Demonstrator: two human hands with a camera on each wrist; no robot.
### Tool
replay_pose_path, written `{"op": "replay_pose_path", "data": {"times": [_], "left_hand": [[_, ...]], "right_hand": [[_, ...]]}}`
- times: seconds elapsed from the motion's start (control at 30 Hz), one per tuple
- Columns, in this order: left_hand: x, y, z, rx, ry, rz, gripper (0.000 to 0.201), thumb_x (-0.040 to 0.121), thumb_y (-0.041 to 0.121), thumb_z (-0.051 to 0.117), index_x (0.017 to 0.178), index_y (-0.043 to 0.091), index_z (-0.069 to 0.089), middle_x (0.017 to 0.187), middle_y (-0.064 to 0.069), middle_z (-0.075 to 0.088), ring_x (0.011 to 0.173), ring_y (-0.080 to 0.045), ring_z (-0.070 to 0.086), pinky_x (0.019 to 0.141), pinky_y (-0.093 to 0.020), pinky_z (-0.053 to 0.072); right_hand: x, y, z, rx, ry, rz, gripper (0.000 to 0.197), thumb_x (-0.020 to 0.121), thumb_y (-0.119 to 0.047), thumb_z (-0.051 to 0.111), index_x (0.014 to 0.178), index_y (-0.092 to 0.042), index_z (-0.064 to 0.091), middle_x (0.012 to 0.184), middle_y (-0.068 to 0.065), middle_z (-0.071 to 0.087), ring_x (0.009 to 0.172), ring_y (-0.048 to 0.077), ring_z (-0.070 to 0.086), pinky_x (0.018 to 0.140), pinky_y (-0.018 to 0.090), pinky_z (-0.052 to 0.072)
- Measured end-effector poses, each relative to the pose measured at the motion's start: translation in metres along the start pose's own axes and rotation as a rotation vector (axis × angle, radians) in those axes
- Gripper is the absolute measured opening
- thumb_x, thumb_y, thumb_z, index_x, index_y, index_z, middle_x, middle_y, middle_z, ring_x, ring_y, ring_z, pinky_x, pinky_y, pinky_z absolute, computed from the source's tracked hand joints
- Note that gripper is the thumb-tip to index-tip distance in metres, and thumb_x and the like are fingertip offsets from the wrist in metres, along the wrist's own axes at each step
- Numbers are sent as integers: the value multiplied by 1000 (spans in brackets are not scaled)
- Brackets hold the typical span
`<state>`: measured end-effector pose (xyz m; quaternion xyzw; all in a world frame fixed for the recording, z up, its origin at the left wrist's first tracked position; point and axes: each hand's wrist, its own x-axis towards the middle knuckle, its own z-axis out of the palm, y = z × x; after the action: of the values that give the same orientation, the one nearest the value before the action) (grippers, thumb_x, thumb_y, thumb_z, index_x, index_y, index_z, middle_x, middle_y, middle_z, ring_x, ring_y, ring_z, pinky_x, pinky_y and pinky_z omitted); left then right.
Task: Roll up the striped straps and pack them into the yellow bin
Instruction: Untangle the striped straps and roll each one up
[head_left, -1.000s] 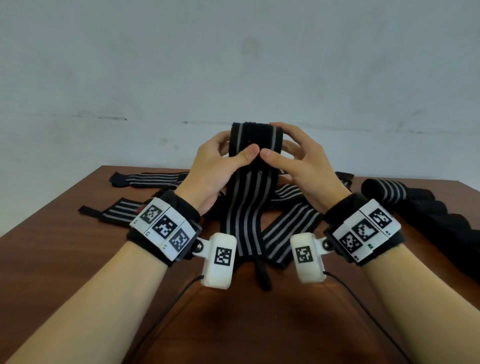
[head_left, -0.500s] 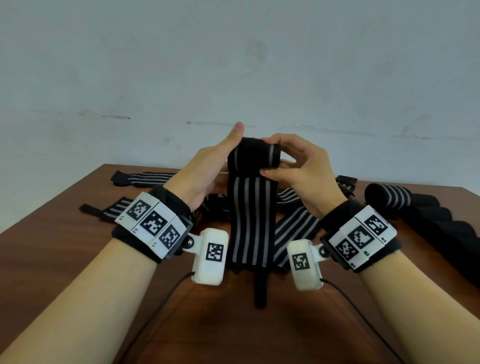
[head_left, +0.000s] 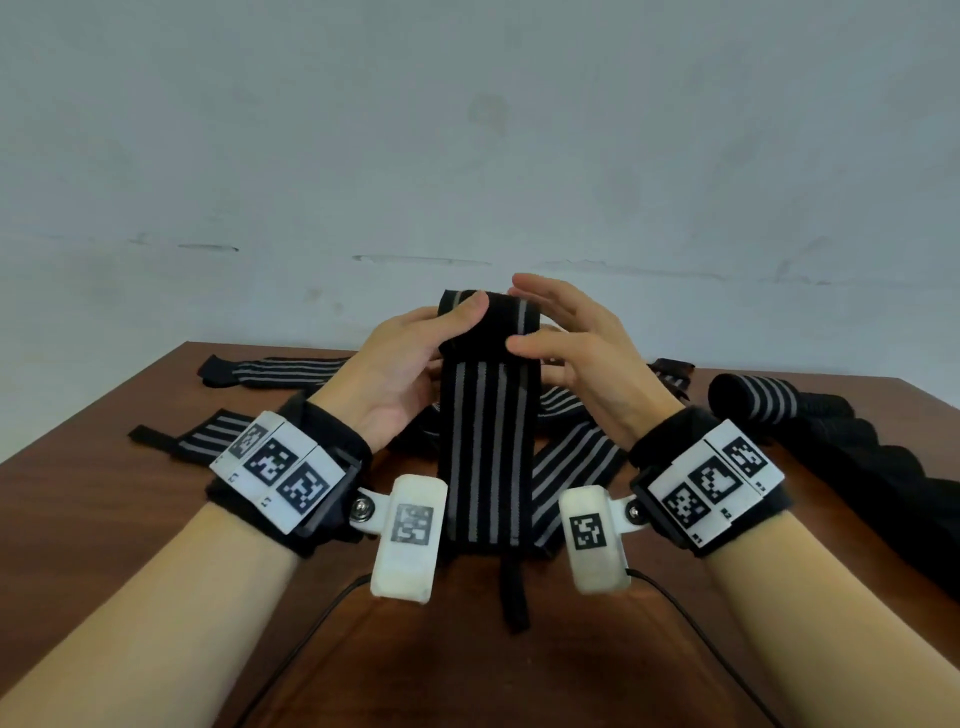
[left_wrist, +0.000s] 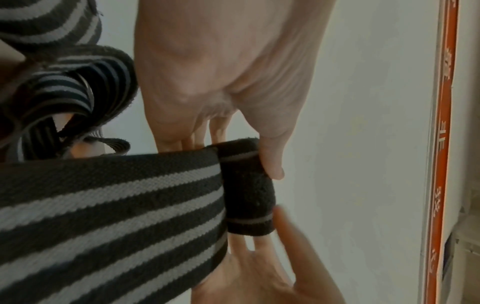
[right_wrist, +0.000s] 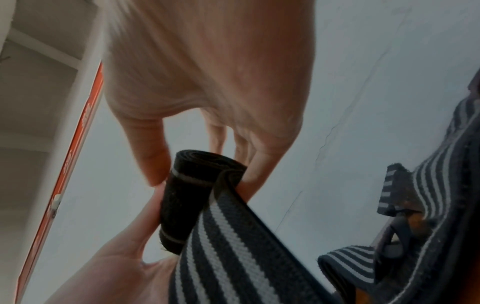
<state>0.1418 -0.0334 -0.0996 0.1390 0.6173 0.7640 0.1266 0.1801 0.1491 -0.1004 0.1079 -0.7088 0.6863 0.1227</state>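
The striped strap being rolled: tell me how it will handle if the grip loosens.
The striped strap looks floppy: its free length hangs limp from the roll to the table. The roll would probably loosen or unwind; only the left hand pinches it, while the right hand is spread beside it. It seems grippy rather than slippery, given its ribbed weave.

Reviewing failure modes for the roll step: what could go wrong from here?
1. The right hand looks opened off the roll, fingers spread; only the left hand pinches it, so the few turns may spring loose.
2. The unrolled tail hangs over loose straps on the table; rolling on could drag or snag one.
3. No yellow bin is in view, so placing may need a search.
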Motion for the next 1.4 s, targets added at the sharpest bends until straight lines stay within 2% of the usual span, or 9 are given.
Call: {"op": "replay_pose_path", "data": {"times": [0.13,0.3,0.53,0.63,0.73,0.83,1.03,1.17,1.4], "left_hand": [[4,-2,-3,-76,34,50,49,85,35,79,125,9,70,113,-12,78,105,-30,76,94,-45,61],[4,-6,-1,-108,12,97,50,83,23,81,130,12,67,118,-9,77,109,-30,74,94,-48,60],[1,-7,2,-45,-35,118,47,88,13,78,131,26,66,120,1,76,111,-23,74,96,-46,58],[1,-5,0,70,-58,108,42,91,22,75,132,27,65,118,2,77,109,-23,74,101,-49,55],[-4,-2,-2,140,-129,33,39,96,43,66,129,22,70,102,1,79,90,-17,75,92,-45,54],[-6,-1,-4,209,-154,-17,46,93,59,63,121,25,76,112,-6,78,100,-22,73,91,-41,54],[-1,-6,-2,159,-93,53,41,96,42,69,128,16,70,118,-4,77,112,-24,73,100,-43,56],[2,-9,-2,133,-80,65,38,96,37,70,128,17,70,119,-4,77,113,-25,73,101,-45,55],[-1,-10,-4,142,-116,18,36,99,32,67,131,16,68,124,-10,75,115,-28,71,104,-48,53]], "right_hand": [[-2,2,4,-4,-41,136,54,91,-38,76,137,-17,58,122,3,75,109,19,74,101,47,57],[-2,2,4,27,-52,140,48,93,-33,74,135,-14,61,120,7,76,110,25,74,100,50,57],[-2,2,1,53,-7,99,44,93,-18,74,134,-13,60,118,12,76,106,28,75,84,39,60],[-2,0,0,49,10,98,44,91,-14,75,133,-17,60,116,9,76,105,27,75,82,38,59],[-1,-1,0,60,17,87,45,90,-7,75,131,-19,60,111,7,77,96,23,75,77,35,57],[0,-1,-1,90,29,76,47,89,-2,74,131,-19,60,104,4,77,90,18,74,75,33,56],[1,-3,-6,87,43,96,52,84,6,70,127,-23,62,108,-2,77,104,22,73,82,40,59],[2,-3,-9,72,-6,130,45,89,-11,73,132,-18,61,121,2,75,113,25,72,92,46,59],[2,-1,-11,56,-21,98,42,90,-12,76,130,-17,62,120,3,74,106,20,74,78,32,60]]}}
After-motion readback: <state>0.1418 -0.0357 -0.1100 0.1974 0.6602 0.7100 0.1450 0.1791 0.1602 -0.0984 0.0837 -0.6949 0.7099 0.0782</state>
